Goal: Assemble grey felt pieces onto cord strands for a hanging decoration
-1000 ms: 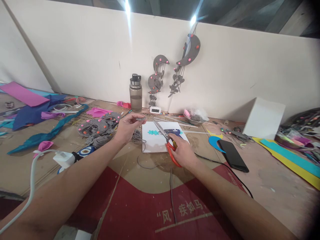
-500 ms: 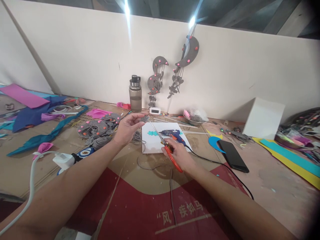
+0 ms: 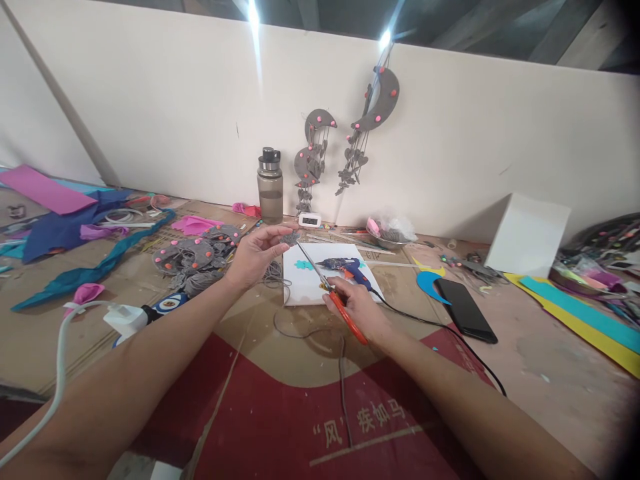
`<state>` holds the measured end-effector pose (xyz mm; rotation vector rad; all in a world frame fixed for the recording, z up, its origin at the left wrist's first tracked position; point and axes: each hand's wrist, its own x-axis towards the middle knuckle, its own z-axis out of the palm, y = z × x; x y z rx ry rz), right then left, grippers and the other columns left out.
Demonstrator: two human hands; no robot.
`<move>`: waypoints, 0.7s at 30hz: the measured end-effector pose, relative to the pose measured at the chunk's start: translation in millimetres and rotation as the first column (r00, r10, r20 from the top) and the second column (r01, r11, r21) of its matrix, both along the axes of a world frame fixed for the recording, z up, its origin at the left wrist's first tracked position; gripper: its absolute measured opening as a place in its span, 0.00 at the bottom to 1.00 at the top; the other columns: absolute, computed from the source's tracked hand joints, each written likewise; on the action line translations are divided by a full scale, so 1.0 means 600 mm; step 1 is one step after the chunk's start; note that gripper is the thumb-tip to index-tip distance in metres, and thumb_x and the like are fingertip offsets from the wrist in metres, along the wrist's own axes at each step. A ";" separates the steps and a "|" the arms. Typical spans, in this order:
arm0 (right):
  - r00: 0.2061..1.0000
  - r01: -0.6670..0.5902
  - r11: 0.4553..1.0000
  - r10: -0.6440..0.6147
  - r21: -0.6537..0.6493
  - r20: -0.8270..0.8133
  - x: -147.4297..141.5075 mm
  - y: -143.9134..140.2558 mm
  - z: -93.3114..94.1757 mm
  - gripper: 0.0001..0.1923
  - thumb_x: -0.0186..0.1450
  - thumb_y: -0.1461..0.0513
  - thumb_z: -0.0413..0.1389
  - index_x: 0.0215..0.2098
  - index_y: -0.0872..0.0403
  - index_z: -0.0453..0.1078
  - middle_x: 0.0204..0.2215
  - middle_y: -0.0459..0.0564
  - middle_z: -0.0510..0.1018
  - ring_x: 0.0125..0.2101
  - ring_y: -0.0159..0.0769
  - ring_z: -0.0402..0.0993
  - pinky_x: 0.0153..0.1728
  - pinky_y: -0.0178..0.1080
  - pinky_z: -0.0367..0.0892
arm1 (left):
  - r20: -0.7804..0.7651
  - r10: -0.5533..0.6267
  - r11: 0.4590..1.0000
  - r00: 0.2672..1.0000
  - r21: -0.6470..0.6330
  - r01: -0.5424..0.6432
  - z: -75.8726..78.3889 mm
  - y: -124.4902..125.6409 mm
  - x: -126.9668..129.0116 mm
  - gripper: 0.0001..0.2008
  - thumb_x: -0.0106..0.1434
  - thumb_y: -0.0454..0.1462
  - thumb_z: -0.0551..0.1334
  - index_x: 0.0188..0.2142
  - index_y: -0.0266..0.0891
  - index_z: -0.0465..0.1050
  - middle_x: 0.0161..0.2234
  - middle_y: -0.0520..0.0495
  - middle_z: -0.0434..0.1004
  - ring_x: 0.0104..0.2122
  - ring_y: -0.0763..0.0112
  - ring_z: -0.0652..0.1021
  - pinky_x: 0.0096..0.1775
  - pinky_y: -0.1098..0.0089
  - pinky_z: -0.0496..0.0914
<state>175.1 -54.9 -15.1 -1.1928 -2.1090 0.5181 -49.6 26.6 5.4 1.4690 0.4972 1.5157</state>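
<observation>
I see the table (image 3: 550, 373) strewn with craft scraps, a white sheet (image 3: 305, 287) at twelve o'clock carrying the glue gun (image 3: 345, 267). My right hand (image 3: 357, 308) is closed round red scissors (image 3: 333, 295), blades angled to eleven o'clock. My left hand (image 3: 256, 253) pinches a small grey cutout (image 3: 289, 237) raised at the blade tips, seemingly for trimming.

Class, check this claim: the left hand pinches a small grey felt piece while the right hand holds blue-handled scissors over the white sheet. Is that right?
Not quite. In the head view the scissors in the right hand have red handles, not blue. The left hand does pinch the small grey felt piece, by the white sheet.
</observation>
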 end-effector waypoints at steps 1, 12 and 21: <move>1.000 -0.007 1.000 0.007 -0.003 -0.004 0.000 0.000 0.000 0.11 0.64 0.56 0.50 0.37 0.54 0.68 0.19 0.40 0.60 0.22 0.28 0.54 0.24 0.31 0.52 | 0.000 0.001 1.000 1.000 0.002 -0.001 0.001 0.000 0.000 0.14 0.50 0.35 0.70 0.38 0.41 0.77 0.48 0.42 0.76 0.51 0.58 0.74 0.51 0.58 0.68; 1.000 -0.005 1.000 0.005 -0.031 -0.018 0.002 -0.001 -0.001 0.13 0.64 0.55 0.50 0.40 0.54 0.69 0.19 0.40 0.59 0.21 0.28 0.52 0.23 0.31 0.52 | -0.040 0.041 0.999 0.998 0.013 -0.040 0.002 -0.001 -0.001 0.15 0.50 0.37 0.70 0.39 0.41 0.78 0.49 0.41 0.76 0.52 0.56 0.73 0.50 0.59 0.69; 1.000 0.011 1.000 -0.011 -0.027 -0.011 0.001 0.000 -0.003 0.11 0.64 0.55 0.50 0.38 0.53 0.69 0.21 0.41 0.63 0.23 0.29 0.55 0.24 0.31 0.54 | -0.062 0.072 0.997 0.995 0.031 -0.071 -0.005 0.004 -0.003 0.15 0.50 0.37 0.70 0.40 0.42 0.78 0.49 0.42 0.76 0.51 0.57 0.74 0.52 0.58 0.68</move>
